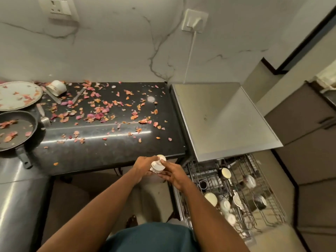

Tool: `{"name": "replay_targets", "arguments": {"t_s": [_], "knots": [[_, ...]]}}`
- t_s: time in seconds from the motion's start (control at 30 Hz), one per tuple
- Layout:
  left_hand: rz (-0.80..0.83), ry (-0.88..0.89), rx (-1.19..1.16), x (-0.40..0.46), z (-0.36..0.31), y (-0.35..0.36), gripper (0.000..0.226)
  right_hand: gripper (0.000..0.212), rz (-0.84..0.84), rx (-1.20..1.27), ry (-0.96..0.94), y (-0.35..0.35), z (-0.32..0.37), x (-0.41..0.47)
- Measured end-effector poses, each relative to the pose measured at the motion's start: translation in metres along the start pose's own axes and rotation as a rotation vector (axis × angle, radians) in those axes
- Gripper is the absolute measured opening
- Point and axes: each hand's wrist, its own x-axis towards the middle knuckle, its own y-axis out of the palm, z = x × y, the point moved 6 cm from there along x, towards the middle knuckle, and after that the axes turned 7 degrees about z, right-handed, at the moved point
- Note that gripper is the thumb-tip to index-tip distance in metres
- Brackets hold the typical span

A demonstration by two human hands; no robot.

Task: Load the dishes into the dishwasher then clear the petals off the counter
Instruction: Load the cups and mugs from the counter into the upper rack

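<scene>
Item: small white ceramic cup with a patterned band [157,164], in hand. I hold it just off the front edge of the black petal-strewn stone counter [109,151], over the floor, between counter and dishwasher. My left hand [143,167] wraps the cup from the left, fingers curled round its body. My right hand [172,174] meets it from the right, thumb pressed on its upper side, fingers beneath; how firmly these grip I cannot tell.

Item: pulled-out wire dishwasher rack [236,193], low at the right beneath the steel-topped unit [227,120]. It already carries several pale cups and saucers and some dark pieces; the view there is blurred.

Items not yet loaded, far left of the counter: round white plate scattered with petals [16,95], dark non-stick frying pan holding petals [14,131], tipped white cup [56,87], a steel knife [52,96], a steel fork [43,115].

Item: dried pink and orange petals [101,110], strewn over most of the counter.

Risks, as I judge them:
- The cup sits over bare floor while shared between two hands; a loose handover would drop it.
- The rack looks crowded; setting the cup down carelessly could knock it against its neighbours.
- Plate and pan hold petals; loaded untipped, they would carry petals into the dishwasher.
</scene>
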Motion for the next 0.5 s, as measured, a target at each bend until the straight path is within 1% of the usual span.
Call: {"name": "replay_targets", "arguments": {"t_s": [0.07,0.2,0.3,0.37,0.43,0.5], "knots": [[0.054,-0.005,0.010,0.002,-0.002,0.029,0.032,0.047,-0.033,0.034,-0.004,-0.025,-0.004,-0.010],[0.146,-0.045,0.058,0.009,0.000,0.090,0.029,0.044,-0.088,0.131,-0.001,-0.080,-0.014,-0.033],[0.156,-0.111,0.125,0.020,0.007,0.135,0.033,0.043,-0.120,0.187,-0.014,-0.123,-0.016,-0.053],[0.148,-0.145,0.186,0.027,0.010,0.164,0.034,0.037,-0.137,0.212,-0.025,-0.149,-0.016,-0.066],[0.159,-0.155,0.259,0.030,0.010,0.193,0.029,0.034,-0.160,0.233,-0.026,-0.175,-0.017,-0.077],[0.176,-0.136,0.348,0.030,0.009,0.220,0.022,0.036,-0.166,0.260,-0.025,-0.201,-0.023,-0.083]]}}
